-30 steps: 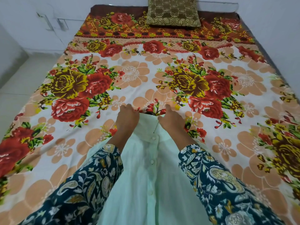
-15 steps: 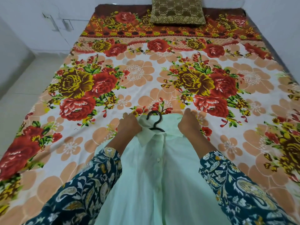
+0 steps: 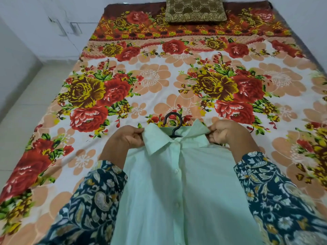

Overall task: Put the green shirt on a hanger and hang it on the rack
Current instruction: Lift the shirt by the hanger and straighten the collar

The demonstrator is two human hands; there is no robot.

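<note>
A pale green button-up shirt [image 3: 178, 188] lies front side up on the floral bed [image 3: 159, 82], collar pointing away from me. A black hanger hook [image 3: 174, 123] sticks out of the collar opening; the rest of the hanger is hidden inside the shirt. My left hand [image 3: 125, 137] pinches the left collar tip. My right hand [image 3: 228, 131] pinches the right collar tip, pulling it outward. Both forearms wear dark blue paisley sleeves. No rack is in view.
A brown patterned pillow [image 3: 195, 9] rests at the head of the bed. White cabinets with handles [image 3: 58, 27] stand at the far left, with pale tiled floor [image 3: 23, 106] beside the bed's left edge. A white wall runs along the right.
The hanger hook came out of the collar. My hands moved apart from the neck opening to the collar tips, spreading the collar flat.
</note>
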